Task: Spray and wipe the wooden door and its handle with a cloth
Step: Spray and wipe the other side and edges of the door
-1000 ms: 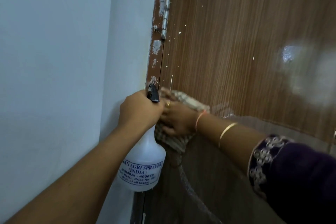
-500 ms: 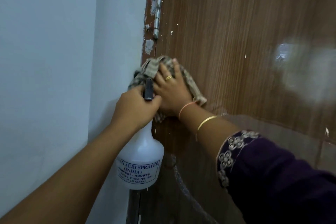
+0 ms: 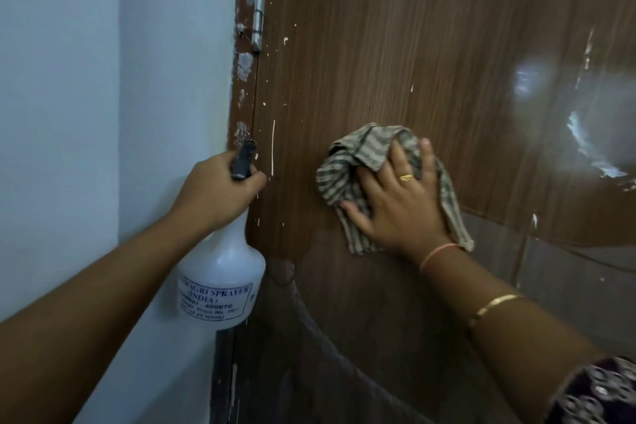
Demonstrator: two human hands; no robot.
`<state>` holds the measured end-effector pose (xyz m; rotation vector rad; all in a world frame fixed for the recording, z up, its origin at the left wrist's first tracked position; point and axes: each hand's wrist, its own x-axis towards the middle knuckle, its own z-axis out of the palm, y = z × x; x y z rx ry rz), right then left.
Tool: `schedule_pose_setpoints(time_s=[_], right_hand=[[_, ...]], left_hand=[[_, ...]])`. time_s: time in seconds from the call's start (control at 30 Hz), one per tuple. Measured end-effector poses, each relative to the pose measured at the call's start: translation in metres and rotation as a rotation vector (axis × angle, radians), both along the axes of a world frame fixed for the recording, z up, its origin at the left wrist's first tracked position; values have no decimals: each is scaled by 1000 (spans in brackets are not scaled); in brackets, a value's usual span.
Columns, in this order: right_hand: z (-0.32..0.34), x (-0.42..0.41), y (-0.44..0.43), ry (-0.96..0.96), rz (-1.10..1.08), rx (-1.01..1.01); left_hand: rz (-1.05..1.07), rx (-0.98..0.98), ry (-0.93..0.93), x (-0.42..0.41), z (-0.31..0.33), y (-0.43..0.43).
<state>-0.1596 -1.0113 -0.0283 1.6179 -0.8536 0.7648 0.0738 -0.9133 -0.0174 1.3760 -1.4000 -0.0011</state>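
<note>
I'm in the wiping step: my right hand (image 3: pixel 395 206) presses the cloth (image 3: pixel 344 175) flat against the door (image 3: pixel 413 45), fingers spread, mid-panel. My left hand (image 3: pixel 220 186) grips the sprayer (image 3: pixel 220 279) by its neck, near the hinge edge. The handle isn't in view. Next I'd likely sweep firmly across unwiped wood.

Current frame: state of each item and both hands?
left hand: grips the spray bottle's neck.
spray bottle: upright, held beside the door's hinge edge.
right hand: flat, presses the cloth against the door.
cloth: bunched, pinned to the door.
door: white flecks near the hinge.
</note>
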Motion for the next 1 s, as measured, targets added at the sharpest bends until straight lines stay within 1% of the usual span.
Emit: schedule_pose_setpoints(time_s=[0.13,0.2,0.27,0.37,0.4,0.53,0.63,0.73,0.83,1.0], right_hand=[[-3,-63,16,-69,-113,-36],[-6,-77,19,-101,-145,-64],[-12,-73,19,-151,-173,-79],[-20,-41,13,-281,-185,-42],[-21,-28,10,-291,-171,-36],[-31,20,-3,-129,-60,-7],[-42,43,-7,-8,-24,36],[-47,46,-8,43,49,34],[-49,28,-5,6,70,26],[-60,-46,16,-173,16,-47]], left_hand=[[-32,28,-1,-6,-6,2],[-39,28,-12,-10,-8,2],[-48,18,-31,-13,-10,0],[-48,2,-59,-19,-14,-1],[-51,-8,-54,-21,-15,-2],[-40,-39,-12,-31,-22,-1],[-30,-39,17,-41,-29,2],[-53,-9,14,-49,-35,3],[-89,15,1,-53,-38,4],[-158,33,-11,-80,-34,9]])
